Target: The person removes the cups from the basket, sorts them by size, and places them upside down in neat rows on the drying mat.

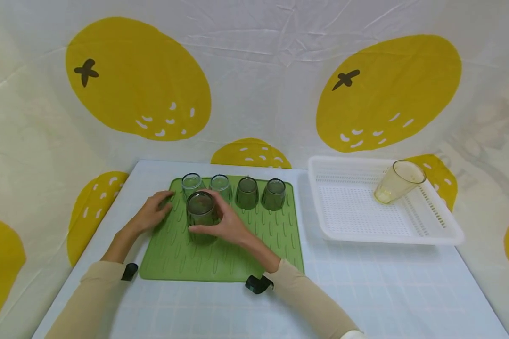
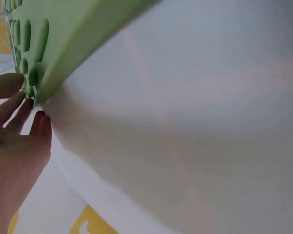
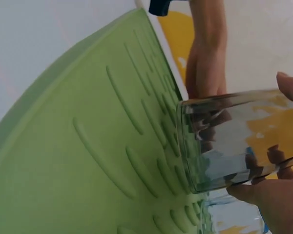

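Observation:
A grey-tinted drinking glass is in my right hand, fingers and thumb wrapped around its sides. That glass is over the left part of a ribbed green drying mat; I cannot tell whether it touches the mat. My left hand is at the mat's left edge, its fingertips at the rim in the left wrist view, holding no glass. Along the mat's back edge stand two clear glasses, a left one and a right one, then two grey glasses.
To the right of the mat is a white perforated plastic basket. A tall yellowish glass leans inside it against the right wall. The table has a pale checked cloth, with a fruit-patterned curtain behind.

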Action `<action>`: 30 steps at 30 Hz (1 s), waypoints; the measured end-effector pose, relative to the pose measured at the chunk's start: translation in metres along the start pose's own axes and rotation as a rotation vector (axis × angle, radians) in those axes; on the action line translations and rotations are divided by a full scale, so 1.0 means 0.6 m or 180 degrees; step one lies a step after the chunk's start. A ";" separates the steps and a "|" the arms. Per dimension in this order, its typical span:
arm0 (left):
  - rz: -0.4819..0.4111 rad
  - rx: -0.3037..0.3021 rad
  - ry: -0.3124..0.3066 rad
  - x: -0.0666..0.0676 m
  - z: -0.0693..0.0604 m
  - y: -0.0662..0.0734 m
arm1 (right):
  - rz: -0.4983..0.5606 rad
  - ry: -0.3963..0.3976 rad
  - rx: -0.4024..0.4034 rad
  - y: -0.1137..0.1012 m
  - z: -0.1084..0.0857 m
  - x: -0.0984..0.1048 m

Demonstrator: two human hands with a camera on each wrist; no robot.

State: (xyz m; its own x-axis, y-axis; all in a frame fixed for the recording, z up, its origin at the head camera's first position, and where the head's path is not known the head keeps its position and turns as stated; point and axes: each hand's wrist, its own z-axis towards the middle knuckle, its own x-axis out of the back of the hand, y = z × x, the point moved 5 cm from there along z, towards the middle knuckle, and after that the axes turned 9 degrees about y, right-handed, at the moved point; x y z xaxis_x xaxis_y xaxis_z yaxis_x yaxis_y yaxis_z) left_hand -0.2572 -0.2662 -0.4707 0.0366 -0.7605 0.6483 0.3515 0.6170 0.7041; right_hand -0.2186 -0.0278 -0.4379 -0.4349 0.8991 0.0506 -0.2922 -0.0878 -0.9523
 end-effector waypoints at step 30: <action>0.0042 0.0011 -0.0569 -0.001 0.002 -0.022 | -0.0197 -0.0369 0.0078 0.009 -0.013 -0.044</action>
State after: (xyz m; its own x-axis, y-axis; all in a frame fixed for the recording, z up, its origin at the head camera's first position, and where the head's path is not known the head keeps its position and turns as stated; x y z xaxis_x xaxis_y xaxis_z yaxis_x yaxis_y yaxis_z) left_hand -0.2633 -0.2735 -0.4803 -0.1258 -0.7045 0.6984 0.3488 0.6277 0.6960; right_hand -0.2022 -0.0486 -0.4469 -0.5106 0.8476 0.1448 -0.3416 -0.0454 -0.9388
